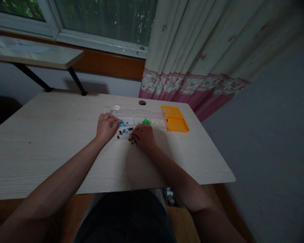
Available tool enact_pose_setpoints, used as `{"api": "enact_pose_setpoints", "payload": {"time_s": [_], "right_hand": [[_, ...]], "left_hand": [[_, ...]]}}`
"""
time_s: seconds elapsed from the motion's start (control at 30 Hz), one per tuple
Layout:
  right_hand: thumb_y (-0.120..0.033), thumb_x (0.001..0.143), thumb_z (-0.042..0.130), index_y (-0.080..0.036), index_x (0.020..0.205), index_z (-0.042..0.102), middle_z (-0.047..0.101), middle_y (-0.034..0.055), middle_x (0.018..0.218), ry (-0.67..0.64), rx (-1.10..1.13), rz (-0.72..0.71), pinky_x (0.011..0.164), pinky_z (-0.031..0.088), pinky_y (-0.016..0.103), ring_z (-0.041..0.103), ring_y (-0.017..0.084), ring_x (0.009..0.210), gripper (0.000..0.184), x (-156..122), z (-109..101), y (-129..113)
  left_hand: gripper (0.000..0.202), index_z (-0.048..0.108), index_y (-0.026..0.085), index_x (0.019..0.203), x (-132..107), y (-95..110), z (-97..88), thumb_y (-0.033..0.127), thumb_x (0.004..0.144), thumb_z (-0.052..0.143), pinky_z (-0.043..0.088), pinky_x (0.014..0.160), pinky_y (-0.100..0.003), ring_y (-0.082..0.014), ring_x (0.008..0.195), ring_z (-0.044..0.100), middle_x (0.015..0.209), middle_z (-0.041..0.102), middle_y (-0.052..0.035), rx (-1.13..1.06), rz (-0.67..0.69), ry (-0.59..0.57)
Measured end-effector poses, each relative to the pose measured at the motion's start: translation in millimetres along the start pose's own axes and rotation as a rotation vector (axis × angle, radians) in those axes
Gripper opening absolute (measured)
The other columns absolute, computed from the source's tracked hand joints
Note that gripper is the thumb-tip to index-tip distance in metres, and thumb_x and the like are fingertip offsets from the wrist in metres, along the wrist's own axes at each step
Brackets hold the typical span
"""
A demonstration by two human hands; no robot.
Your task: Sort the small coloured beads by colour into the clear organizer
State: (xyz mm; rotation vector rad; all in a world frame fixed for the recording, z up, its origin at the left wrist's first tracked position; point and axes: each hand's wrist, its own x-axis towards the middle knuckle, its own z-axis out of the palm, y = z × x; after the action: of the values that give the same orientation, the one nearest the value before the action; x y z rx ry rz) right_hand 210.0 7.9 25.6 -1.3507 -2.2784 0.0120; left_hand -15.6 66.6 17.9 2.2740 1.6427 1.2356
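My left hand [106,127] is at the left front of a clear compartment tray [125,112], thumb and fingers pinched together with a small blue piece [120,122] at their tips. More small blue pieces lie beside it. My right hand [144,137] rests low over the table with curled fingers, touching the area of some dark brown pieces [130,129]. Whatever its fingertips hold is hidden. Brown and blue pieces are scattered between both hands, and a small brown-and-pale pile [132,140] lies by the right fingers. Green pieces [145,122] sit in a tray compartment behind my right hand.
An open orange case [176,123] lies at the tray's right end. Behind the tray is a round hole [142,102] in the pale wooden table [66,125]. A raised shelf [38,52] on black legs stands at the back left. A curtain [187,67] hangs behind the table.
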Motion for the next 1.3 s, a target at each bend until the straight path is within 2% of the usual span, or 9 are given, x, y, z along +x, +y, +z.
{"api": "enact_pose_setpoints", "payload": {"time_s": [0.17,0.5,0.63,0.73,0.9,1.13,1.3], "right_hand": [[-0.029,0.093,0.063,-0.024,0.095,0.077,0.07,0.0054,0.105,0.04,0.078,0.029,0.101,0.037,0.041,0.054,0.023,0.11,0.015,0,-2,-2],[-0.024,0.087,0.071,-0.023,0.088,0.079,0.073,0.0052,0.095,0.171,0.327,0.155,0.095,0.046,0.038,0.062,0.021,0.097,0.009,2,-1,5],[-0.025,0.086,0.071,-0.023,0.087,0.079,0.072,0.0055,0.094,0.191,0.361,0.192,0.095,0.048,0.038,0.062,0.02,0.098,0.008,2,-3,3],[-0.028,0.088,0.07,-0.023,0.086,0.079,0.072,0.0052,0.093,0.185,0.38,0.216,0.095,0.048,0.038,0.062,0.02,0.098,0.009,2,-2,2],[-0.028,0.089,0.069,-0.023,0.084,0.078,0.071,0.0046,0.092,0.186,0.416,0.244,0.093,0.049,0.036,0.062,0.019,0.097,0.011,3,-2,2],[-0.028,0.089,0.068,-0.023,0.085,0.078,0.071,0.0051,0.093,0.181,0.466,0.264,0.093,0.05,0.036,0.063,0.02,0.096,0.012,5,1,2],[-0.028,0.089,0.066,-0.024,0.087,0.078,0.072,0.0049,0.092,0.179,0.448,0.253,0.092,0.05,0.036,0.064,0.02,0.097,0.013,5,4,3]], "left_hand": [[0.027,0.076,0.017,0.092,-1,1,-1.2,0.039,0.092,0.06,0.041,0.094,-0.043,-0.0256,0.097,0.052,0.093,0.064,-0.0084,-0.003,0.004,-0.01],[0.026,0.077,0.02,0.097,-2,0,-2.7,0.037,0.094,0.058,0.043,0.09,-0.042,-0.0242,0.095,0.052,0.093,0.065,-0.008,0.026,0.019,0.037],[0.026,0.076,0.021,0.107,-3,5,-7.8,0.035,0.093,0.059,0.043,0.091,-0.043,-0.0255,0.097,0.052,0.097,0.064,-0.0086,0.057,0.091,0.033],[0.026,0.075,0.024,0.111,-5,17,-13.1,0.035,0.094,0.058,0.043,0.092,-0.043,-0.0249,0.099,0.054,0.098,0.065,-0.0083,-0.006,0.207,-0.01],[0.026,0.073,0.027,0.112,-9,36,-18.3,0.036,0.097,0.054,0.044,0.088,-0.04,-0.0228,0.097,0.056,0.096,0.067,-0.0072,-0.124,0.396,-0.209],[0.026,0.073,0.026,0.113,-8,32,-13.7,0.035,0.096,0.056,0.044,0.089,-0.04,-0.0225,0.096,0.056,0.096,0.068,-0.0069,-0.086,0.428,-0.221],[0.023,0.074,0.027,0.107,-8,31,-12.2,0.038,0.095,0.058,0.044,0.088,-0.039,-0.0225,0.095,0.057,0.094,0.068,-0.0065,-0.071,0.447,-0.233]]}}
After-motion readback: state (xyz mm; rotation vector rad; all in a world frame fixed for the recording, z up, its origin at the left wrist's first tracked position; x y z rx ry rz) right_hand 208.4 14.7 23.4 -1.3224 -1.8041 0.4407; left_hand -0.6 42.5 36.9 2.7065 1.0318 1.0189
